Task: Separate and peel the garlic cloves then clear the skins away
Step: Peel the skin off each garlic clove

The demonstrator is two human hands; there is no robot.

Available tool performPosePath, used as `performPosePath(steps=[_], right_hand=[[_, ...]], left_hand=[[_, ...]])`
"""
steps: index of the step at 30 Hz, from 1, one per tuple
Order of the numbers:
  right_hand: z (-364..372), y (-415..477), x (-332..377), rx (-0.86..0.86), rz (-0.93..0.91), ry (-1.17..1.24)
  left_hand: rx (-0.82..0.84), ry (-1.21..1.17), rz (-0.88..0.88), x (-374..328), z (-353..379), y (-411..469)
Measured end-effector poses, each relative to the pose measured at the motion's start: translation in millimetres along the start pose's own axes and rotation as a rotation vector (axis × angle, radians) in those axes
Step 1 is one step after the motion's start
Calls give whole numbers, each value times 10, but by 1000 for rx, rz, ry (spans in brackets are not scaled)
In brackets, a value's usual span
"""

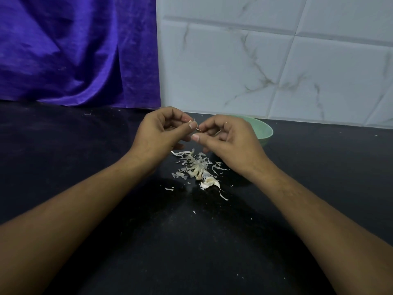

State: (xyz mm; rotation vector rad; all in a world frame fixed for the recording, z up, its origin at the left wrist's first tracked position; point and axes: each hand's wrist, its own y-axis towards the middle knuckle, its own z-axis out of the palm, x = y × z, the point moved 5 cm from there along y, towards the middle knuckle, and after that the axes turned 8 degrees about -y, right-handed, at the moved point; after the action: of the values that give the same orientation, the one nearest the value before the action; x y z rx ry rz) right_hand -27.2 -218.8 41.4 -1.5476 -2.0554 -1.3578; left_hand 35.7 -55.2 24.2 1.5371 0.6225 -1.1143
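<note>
Your left hand (161, 133) and right hand (227, 141) are both lifted above the black desk (85, 167), fingers curled inward, with the thumb and forefinger tips of the two meeting. Between those tips they pinch a pale sliver (198, 129), too small to tell whether it is clove or skin. Right under your hands, about midway between the desk's left and right edges and nearer its back edge, the garlic skins (196, 167) lie in a loose heap, with a few stray flakes scattered toward the front edge. A green bowl (264, 129) sits close to the back edge, just behind your right hand, which hides part of it. Purple cloth (74, 50) hangs along the back left, and marbled white tiles (255, 60) cover the back right.
</note>
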Motion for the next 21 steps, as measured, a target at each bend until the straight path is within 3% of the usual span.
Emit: performPosePath(steps=[9, 21], right_hand=[[-15, -2, -20, -30, -9, -66], [-21, 1, -33, -22, 31, -12]], left_hand=[[46, 115, 72, -47, 21, -13], [96, 88, 84, -62, 32, -4]])
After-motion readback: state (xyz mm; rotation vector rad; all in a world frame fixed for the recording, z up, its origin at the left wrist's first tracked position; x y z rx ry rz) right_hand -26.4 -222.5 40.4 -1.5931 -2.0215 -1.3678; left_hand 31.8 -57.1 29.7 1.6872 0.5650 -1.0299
